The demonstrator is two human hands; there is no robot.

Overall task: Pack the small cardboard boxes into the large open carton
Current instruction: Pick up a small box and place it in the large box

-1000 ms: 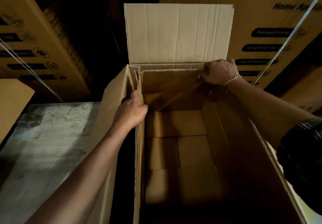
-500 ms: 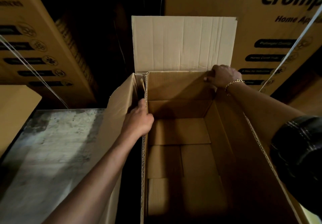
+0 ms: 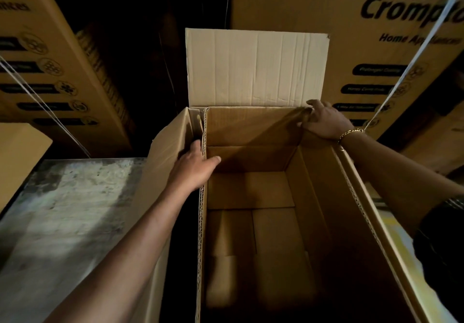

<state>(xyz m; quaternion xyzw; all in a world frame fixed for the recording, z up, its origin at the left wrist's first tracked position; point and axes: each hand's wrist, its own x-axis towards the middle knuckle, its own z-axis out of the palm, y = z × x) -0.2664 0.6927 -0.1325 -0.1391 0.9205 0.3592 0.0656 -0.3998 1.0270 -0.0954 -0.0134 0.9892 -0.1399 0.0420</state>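
At centre: carton (image 3: 251, 127) opens up, long axis away | left grip (image 3: 194, 169), right grip (image 3: 326, 120) clasp rim

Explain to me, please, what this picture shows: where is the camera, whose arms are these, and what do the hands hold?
No machine is here: a person works with bare hands, and the camera sits on the person's head, looking forward and down. So both arms enter from below. In the middle stands a large open carton, its far flap upright. The left hand grips its left wall, thumb inside. The right hand, with a bracelet on the wrist, grips the rim at the far right corner. Deep inside lie brown cardboard surfaces; it is too dark to tell what they are. Left of it is a grey surface; behind stand printed cartons.
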